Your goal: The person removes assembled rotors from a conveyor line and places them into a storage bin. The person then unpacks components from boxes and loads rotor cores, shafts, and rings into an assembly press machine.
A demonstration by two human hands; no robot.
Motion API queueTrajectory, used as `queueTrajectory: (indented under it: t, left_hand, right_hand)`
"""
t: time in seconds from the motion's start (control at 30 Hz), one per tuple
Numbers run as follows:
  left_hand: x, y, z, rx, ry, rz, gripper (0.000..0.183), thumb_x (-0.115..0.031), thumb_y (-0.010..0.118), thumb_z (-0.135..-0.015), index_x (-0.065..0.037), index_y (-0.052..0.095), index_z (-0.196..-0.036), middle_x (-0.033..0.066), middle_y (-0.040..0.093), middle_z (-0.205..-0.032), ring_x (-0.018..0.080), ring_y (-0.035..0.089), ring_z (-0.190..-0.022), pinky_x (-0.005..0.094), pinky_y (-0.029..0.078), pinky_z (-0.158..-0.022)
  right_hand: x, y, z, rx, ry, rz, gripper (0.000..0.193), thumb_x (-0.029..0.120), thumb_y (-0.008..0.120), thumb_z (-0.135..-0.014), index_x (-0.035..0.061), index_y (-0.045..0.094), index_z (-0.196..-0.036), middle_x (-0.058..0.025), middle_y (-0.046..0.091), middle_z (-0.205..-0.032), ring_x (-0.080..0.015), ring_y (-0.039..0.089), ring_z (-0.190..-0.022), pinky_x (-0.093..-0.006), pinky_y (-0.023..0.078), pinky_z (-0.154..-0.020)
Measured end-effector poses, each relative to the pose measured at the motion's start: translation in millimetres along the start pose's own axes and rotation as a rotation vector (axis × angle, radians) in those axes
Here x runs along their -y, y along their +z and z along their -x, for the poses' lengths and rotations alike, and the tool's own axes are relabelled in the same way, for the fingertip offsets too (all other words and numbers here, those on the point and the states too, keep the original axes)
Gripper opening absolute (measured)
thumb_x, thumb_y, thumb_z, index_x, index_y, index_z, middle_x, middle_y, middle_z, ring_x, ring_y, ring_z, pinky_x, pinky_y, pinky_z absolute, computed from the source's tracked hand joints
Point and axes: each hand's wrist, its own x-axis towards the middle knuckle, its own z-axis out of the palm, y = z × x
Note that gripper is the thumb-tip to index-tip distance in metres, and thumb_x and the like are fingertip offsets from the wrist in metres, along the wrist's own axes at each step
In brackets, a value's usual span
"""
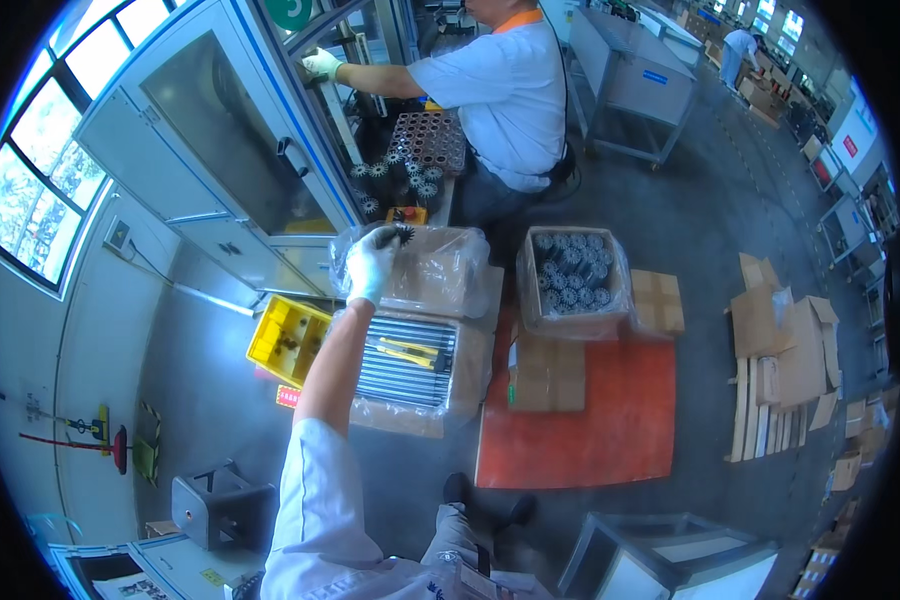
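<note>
My left hand (370,265), in a white glove, is stretched out ahead and closed round a dark toothed metal core (405,234). Similar cores (426,188) stand upright in a group on the bench just beyond it. Below the hand, clear plastic film (435,265) covers a carton. Nearer to me lies an open carton of steel rods (390,385), with a yellow utility knife (410,353) on top. My right hand is out of the picture.
A co-worker (505,100) stands at the machine (240,130), one gloved hand reaching into it. A brown tray with round holes (430,140) is beside them. A carton of cores (573,310) stands right of the rods, a yellow bin (278,335) left. An orange mat (610,440) covers some floor.
</note>
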Motion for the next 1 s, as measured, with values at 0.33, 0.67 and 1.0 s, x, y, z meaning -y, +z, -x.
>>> queueTrajectory:
  t: [0.33, 0.67, 1.0]
  left_hand:
    - [-62.1, -14.9, 80.0, -0.353, 0.117, 0.148, 0.031, -0.010, 0.066, -0.094, -0.002, 0.067, -0.124, 0.0135, 0.071, -0.114, 0.0211, 0.068, -0.103, 0.0324, 0.051, -0.094]
    - [-98.6, 10.9, 499.6, -0.042, -0.501, 0.512, 0.030, -0.009, 0.065, -0.096, 0.004, 0.065, -0.123, 0.0082, 0.071, -0.107, 0.0142, 0.065, -0.097, 0.0288, 0.052, -0.088]
    - [-191.6, -26.0, 683.3, -0.042, -0.686, 0.283, 0.032, -0.023, 0.060, -0.099, -0.006, 0.065, -0.125, 0.0029, 0.069, -0.094, 0.0081, 0.058, -0.075, 0.0281, 0.048, -0.068]
  right_hand:
    - [0.2, -14.1, -16.5, -0.154, -0.115, -0.038, 0.069, 0.056, 0.046, -0.099, -0.0075, 0.061, -0.122, -0.0335, 0.062, -0.119, -0.0485, 0.058, -0.113, -0.0490, 0.046, -0.097]
    - [23.8, -75.2, -98.2, -0.349, -0.476, 0.244, 0.049, 0.049, 0.051, -0.099, 0.0056, 0.072, -0.103, -0.0215, 0.071, -0.093, -0.0424, 0.067, -0.084, -0.0504, 0.053, -0.075]
    - [194.1, -82.4, -141.4, 0.094, -1.245, 0.283, 0.043, 0.041, 0.060, -0.098, 0.0009, 0.073, -0.106, -0.0223, 0.072, -0.102, -0.0370, 0.068, -0.091, -0.0418, 0.054, -0.083]
